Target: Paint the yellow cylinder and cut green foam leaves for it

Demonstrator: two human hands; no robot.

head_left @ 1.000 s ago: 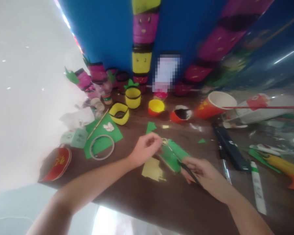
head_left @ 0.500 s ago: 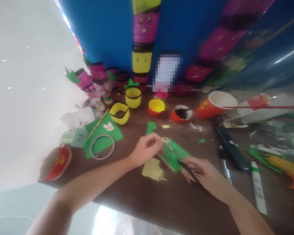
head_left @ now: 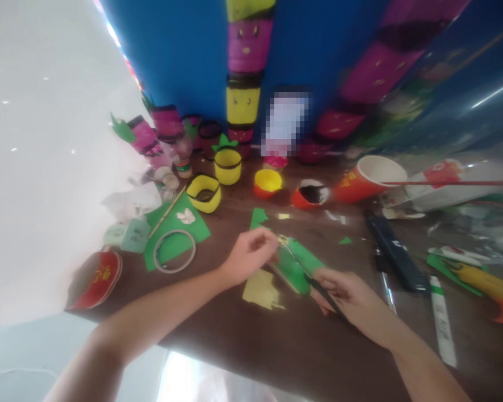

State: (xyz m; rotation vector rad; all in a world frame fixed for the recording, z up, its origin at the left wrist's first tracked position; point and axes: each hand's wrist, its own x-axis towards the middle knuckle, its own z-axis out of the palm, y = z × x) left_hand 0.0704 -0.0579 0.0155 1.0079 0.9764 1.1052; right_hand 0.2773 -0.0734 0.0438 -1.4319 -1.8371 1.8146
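Observation:
My left hand [head_left: 251, 254] pinches a small pale yellow cut-out [head_left: 282, 240] between thumb and fingertips. Scissors with a black handle [head_left: 323, 290] are gripped in my right hand [head_left: 347, 293], and their blades point up and left to that cut-out. Blur hides how far the blades are apart and whether they touch it. Beneath the scissors lies a green paper piece [head_left: 293, 273]. A torn-edged pale yellow sheet [head_left: 260, 290] rests on the table just below my left hand. A small green scrap [head_left: 259, 215] sits beyond my left fingers.
At left are a tape ring [head_left: 155, 254] on green paper and a red cup [head_left: 103, 276] on its side. Yellow cups [head_left: 228, 167] and a tall red cup [head_left: 369, 178] stand behind. At right lie a black box [head_left: 396, 251], a marker [head_left: 443, 321] and a yellow glue gun [head_left: 484, 282].

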